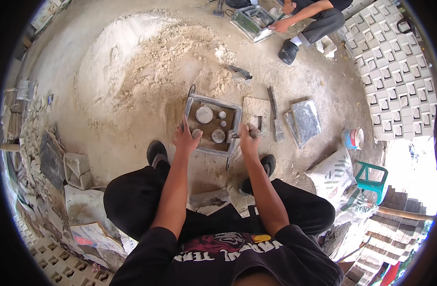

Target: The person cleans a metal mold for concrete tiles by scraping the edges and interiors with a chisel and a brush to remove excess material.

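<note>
A rectangular grey mould frame (214, 99) lies on the ground between my feet. Inside it, pale round discs of different sizes sit on a brown sandy bed; a large disc (204, 114) is toward the far left and a smaller disc (218, 136) toward the near right. My left hand (184, 138) straddles the frame's left side, fingers along the rim and thumb reaching inward. Closed round a short tool handle, my right hand (250, 139) is at the frame's right side. What kind of tool it is cannot be made out.
Beyond the frame rises a heap of pale powder (147, 62). To the right lie a long-handled tool (274, 114), dark flat plates (304, 121) and a paint bucket (353, 138). Another person's hand (279, 25) works at a second frame (249, 29). A green stool (371, 178) stands near sacks.
</note>
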Available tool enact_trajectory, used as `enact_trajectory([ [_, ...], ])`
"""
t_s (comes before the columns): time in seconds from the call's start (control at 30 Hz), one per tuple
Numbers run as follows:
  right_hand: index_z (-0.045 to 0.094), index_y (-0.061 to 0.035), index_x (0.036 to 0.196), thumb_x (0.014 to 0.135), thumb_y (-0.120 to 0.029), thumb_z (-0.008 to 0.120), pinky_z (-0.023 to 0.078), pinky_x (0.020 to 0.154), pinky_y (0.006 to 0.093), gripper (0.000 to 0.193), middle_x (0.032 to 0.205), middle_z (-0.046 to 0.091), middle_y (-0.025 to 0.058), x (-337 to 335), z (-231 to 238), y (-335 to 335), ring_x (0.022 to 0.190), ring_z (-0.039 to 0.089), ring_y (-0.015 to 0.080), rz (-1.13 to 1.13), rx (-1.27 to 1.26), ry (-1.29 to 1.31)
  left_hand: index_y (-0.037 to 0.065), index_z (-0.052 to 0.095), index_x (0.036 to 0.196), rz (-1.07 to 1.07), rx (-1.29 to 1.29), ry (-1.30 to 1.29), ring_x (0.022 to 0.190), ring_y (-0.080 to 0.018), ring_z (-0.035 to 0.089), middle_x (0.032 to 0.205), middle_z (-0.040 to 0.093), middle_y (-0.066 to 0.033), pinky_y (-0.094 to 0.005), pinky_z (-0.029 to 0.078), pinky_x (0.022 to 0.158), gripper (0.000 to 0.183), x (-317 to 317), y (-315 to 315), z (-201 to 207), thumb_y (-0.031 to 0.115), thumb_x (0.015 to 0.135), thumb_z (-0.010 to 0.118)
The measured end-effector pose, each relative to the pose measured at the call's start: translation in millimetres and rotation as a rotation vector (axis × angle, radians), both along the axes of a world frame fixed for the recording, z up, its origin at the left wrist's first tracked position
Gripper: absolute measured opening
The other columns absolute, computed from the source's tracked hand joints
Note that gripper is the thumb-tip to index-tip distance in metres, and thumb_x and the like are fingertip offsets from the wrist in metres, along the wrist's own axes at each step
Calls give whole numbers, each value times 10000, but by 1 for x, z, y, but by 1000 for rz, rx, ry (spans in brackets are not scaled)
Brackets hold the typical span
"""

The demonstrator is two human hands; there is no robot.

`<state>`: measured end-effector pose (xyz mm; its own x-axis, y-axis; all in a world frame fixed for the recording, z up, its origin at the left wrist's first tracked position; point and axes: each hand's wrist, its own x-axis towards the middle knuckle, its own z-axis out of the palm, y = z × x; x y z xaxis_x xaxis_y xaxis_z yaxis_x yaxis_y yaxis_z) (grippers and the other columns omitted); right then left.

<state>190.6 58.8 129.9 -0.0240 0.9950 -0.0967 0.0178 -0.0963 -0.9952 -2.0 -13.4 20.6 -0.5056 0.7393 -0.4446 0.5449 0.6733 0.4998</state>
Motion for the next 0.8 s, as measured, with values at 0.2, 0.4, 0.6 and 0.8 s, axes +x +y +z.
enact_trajectory([
  [0.2, 447, -79, 604, 917, -124, 605, 262, 478, 263, 353, 581, 394, -71, 1, -24, -31, 548, 331, 37, -1, 289, -66, 353, -87, 1509, -8, -21, -20, 1357, -476, 270, 1538, 157, -239, -695, 234, 1016, 1050, -1, 2, -1, 577, 790, 645],
  [0.4, 437, -68, 605, 900, -104, 597, 258, 481, 271, 338, 599, 395, -77, 0, 0, -32, 573, 326, 33, -134, 112, 64, 358, -103, 1505, -7, -56, -50, 1370, -469, 250, 1548, 131, -234, -695, 213, 1031, 1046, -2, 5, 4, 584, 798, 635],
  [0.6, 450, -67, 627, 914, -126, 595, 270, 507, 255, 326, 619, 396, -78, -2, 5, -36, 601, 347, 33, -130, 41, 40, 354, -113, 1503, -3, -35, -43, 1378, -467, 241, 1546, 141, -235, -686, 195, 1048, 1048, -6, 2, 1, 581, 802, 632],
  [0.8, 467, -74, 633, 945, -154, 572, 256, 498, 256, 339, 619, 402, -78, -9, -8, -42, 594, 343, 30, -133, 53, -65, 346, -100, 1508, -11, -20, -53, 1376, -462, 248, 1542, 151, -239, -679, 197, 1050, 1047, -3, 1, 2, 576, 800, 637],
])
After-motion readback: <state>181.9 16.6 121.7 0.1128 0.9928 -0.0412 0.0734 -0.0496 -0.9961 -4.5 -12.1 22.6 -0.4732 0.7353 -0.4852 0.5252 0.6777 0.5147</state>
